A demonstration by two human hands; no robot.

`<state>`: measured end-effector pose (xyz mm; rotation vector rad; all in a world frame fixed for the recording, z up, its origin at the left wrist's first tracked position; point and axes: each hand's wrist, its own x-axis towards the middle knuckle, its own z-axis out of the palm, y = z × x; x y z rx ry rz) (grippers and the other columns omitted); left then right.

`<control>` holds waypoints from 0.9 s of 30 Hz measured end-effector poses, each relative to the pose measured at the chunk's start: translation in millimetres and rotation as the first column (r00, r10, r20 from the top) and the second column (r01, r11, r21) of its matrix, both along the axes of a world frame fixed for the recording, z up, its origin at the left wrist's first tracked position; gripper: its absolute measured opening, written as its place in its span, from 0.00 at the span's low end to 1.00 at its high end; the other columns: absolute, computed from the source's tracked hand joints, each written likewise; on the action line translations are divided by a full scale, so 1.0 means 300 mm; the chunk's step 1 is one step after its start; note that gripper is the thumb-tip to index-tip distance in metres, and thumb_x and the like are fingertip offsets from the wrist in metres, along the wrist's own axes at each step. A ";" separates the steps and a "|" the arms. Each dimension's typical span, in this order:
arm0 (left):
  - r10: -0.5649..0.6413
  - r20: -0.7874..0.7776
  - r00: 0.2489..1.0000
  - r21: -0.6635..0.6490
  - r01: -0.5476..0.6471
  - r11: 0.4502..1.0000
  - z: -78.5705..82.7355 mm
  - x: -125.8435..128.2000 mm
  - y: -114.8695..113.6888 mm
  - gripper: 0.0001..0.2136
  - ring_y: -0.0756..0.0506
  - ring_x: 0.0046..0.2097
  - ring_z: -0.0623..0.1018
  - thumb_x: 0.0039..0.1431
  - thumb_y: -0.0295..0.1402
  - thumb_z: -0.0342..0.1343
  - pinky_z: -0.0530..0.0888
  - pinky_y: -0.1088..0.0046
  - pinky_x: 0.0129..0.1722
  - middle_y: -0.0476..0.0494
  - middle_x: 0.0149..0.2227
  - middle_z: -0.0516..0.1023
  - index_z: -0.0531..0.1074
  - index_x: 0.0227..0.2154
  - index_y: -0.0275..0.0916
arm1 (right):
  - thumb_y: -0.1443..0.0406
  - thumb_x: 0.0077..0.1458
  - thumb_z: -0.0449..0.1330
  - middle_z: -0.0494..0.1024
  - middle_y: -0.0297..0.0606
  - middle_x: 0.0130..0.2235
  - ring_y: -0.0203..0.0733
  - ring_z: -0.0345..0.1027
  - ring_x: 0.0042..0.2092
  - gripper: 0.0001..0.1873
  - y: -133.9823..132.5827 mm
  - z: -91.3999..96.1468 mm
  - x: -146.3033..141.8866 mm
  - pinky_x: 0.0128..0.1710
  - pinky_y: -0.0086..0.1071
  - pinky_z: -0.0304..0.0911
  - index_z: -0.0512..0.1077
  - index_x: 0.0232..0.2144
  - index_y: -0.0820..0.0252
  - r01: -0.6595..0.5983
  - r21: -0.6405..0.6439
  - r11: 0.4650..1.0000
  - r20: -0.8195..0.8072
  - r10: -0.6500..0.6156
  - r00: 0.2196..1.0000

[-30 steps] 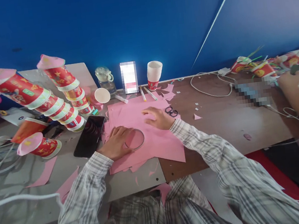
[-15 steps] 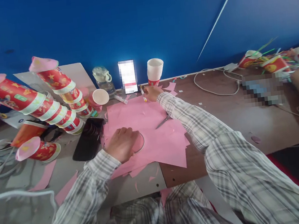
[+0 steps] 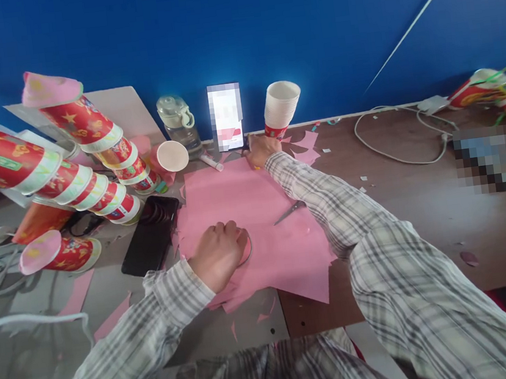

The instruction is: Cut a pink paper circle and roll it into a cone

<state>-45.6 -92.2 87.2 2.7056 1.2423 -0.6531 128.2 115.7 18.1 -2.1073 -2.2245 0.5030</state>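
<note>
My left hand (image 3: 220, 252) lies on the pink paper (image 3: 230, 192), its fingers curled and pressed down. A thin dark curved line (image 3: 250, 252) shows beside the fingers; whether it is drawn or the rim of a round piece I cannot tell. My right hand (image 3: 263, 150) reaches to the far edge of the paper, its fingers closed. A small yellow bit shows beneath them, but what they hold is mostly hidden. Just behind that hand stands a stack of paper cups (image 3: 280, 109). Scissors (image 3: 289, 211) rest on the paper, partly under my right sleeve.
Red cup towers with pink tops (image 3: 109, 148) lean at the left. A black phone (image 3: 150, 234), an open paper cup (image 3: 172, 156), a water bottle (image 3: 179, 128) and a white tube (image 3: 211, 162) lie around the paper. A lit phone (image 3: 226, 119) stands against the blue wall; a cable (image 3: 397, 162) runs right.
The view has shifted and come closer. My right hand has closed over the slim stick with the yellow end, which showed at its fingertips before. My left hand keeps its place on the paper.
</note>
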 end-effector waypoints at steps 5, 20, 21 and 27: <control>0.010 0.019 1.000 0.037 -0.010 0.999 -0.003 0.007 -0.001 0.15 0.38 0.36 0.69 0.50 0.23 0.45 0.68 0.59 0.30 0.35 0.37 0.66 0.62 0.43 0.37 | 0.66 0.87 0.67 0.78 0.87 0.76 0.72 0.83 0.74 0.25 -0.017 -0.031 0.057 0.75 0.59 0.74 0.74 0.72 0.87 0.063 0.114 0.991 -0.186 -0.041 0.982; -0.004 -0.022 1.000 0.006 0.004 1.000 -0.017 -0.001 -0.008 0.28 0.37 0.38 0.67 0.38 0.31 0.62 0.70 0.59 0.29 0.34 0.41 0.61 0.58 0.44 0.36 | 0.77 0.79 0.61 0.95 0.46 0.51 0.38 0.85 0.48 0.16 -0.131 0.015 0.107 0.61 0.37 0.79 0.87 0.59 0.76 -0.034 0.016 0.999 -0.622 0.037 0.782; 0.001 -0.026 1.000 0.002 -0.001 1.000 -0.017 0.002 -0.008 0.28 0.38 0.38 0.67 0.37 0.32 0.63 0.70 0.59 0.30 0.34 0.41 0.61 0.58 0.43 0.36 | 0.74 0.81 0.59 0.93 0.42 0.43 0.38 0.82 0.41 0.16 -0.166 0.027 0.124 0.53 0.35 0.81 0.87 0.58 0.73 -0.050 -0.008 0.999 -0.675 0.032 0.737; 0.045 -0.034 0.998 0.002 -0.045 0.999 -0.040 0.009 -0.002 0.31 0.40 0.40 0.66 0.32 0.32 0.65 0.68 0.59 0.34 0.36 0.42 0.61 0.60 0.44 0.36 | 0.60 0.78 0.58 0.86 0.40 0.36 0.43 0.75 0.33 0.20 -0.458 0.031 0.251 0.45 0.44 0.83 0.88 0.55 0.63 -0.138 -0.063 0.988 -0.914 -0.001 0.405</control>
